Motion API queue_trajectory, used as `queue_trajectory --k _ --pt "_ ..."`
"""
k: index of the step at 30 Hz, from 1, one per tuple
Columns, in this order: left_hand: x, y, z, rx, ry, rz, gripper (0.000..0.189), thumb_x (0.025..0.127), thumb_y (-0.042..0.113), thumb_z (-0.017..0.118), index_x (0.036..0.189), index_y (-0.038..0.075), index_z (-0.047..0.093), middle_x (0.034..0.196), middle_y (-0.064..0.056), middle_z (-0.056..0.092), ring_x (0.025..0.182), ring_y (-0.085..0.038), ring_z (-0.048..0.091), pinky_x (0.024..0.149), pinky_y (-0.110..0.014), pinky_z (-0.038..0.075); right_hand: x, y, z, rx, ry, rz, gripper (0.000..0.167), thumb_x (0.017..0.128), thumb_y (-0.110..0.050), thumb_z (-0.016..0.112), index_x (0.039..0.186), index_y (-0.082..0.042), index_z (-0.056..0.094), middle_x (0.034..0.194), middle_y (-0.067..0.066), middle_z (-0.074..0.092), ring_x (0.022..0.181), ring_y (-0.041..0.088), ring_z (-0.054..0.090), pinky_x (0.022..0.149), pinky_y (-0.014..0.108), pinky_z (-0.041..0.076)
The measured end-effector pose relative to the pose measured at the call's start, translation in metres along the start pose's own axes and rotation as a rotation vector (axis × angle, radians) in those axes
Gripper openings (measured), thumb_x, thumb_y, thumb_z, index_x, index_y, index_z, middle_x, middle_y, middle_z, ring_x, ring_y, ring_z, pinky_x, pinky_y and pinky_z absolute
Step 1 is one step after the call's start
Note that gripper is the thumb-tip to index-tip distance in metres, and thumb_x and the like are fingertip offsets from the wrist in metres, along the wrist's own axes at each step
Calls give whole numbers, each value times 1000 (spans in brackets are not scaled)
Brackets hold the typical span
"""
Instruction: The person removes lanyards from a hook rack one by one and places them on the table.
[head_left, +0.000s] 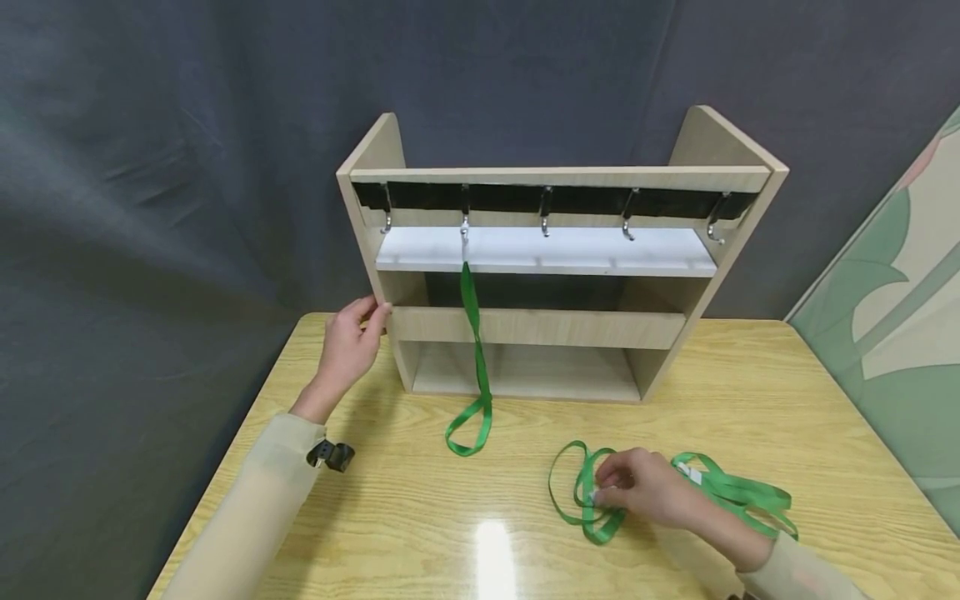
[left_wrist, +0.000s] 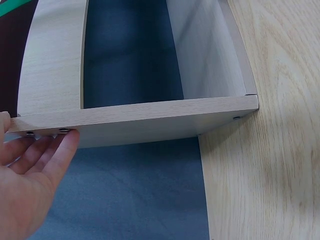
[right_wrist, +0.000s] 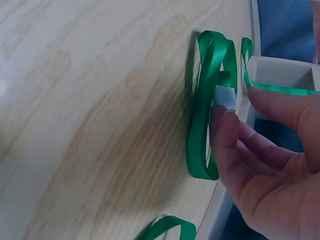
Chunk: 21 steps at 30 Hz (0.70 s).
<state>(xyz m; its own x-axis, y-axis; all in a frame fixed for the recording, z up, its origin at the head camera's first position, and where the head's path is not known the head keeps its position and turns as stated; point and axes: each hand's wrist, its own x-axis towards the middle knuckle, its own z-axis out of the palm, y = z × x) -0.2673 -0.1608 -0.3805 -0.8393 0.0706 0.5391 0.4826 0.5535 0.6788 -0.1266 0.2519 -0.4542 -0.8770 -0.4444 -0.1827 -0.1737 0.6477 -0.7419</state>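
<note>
My left hand (head_left: 352, 340) grips the left side panel of a pale wooden hook rack (head_left: 540, 327), with the thumb at the front edge and the other fingers against the outer face. On the table, my right hand (head_left: 647, 487) has its fingertips at the white clip (right_wrist: 225, 97) of a loosely looped green lanyard (head_left: 588, 517), pinching it. Another green lanyard (head_left: 480, 367) hangs from the rack's second hook from the left, its lower loop reaching the tabletop. Beside the right wrist lies a further bundle of green lanyard (head_left: 738, 490), partly covered by the forearm.
Several metal hooks (head_left: 545, 212) line a black strip across the top of the rack. The rack stands toward the back of a wood-grain table (head_left: 420, 517). Behind it hangs a dark curtain (head_left: 525, 75), and a leaf-patterned surface (head_left: 892, 333) stands at the right.
</note>
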Motion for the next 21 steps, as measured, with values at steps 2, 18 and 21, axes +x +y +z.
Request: queue_trajectory --k 2,18,21 --pt "0 0 0 1 -1 -4 34 100 26 53 116 -2 64 107 -15 64 96 -25 64 70 -33 57 0 0 -2 -2 -2 1 27 85 -25 74 98 -2 67 82 -4 63 73 13 60 57 24 51" --pt "-1 1 0 -2 -4 3 32 100 24 53 115 -2 64 106 -16 64 95 -27 64 69 -33 58 20 -62 -43 -101 110 -125 23 87 -22 72 101 -4 68 90 -1 66 73 12 62 59 25 53" --pt "-1 1 0 0 -3 6 33 100 25 53 115 -2 64 106 -15 64 95 -26 64 69 -32 58 30 -84 -51 -120 159 -181 20 87 -20 72 101 -6 69 92 -1 68 74 12 63 60 26 53"
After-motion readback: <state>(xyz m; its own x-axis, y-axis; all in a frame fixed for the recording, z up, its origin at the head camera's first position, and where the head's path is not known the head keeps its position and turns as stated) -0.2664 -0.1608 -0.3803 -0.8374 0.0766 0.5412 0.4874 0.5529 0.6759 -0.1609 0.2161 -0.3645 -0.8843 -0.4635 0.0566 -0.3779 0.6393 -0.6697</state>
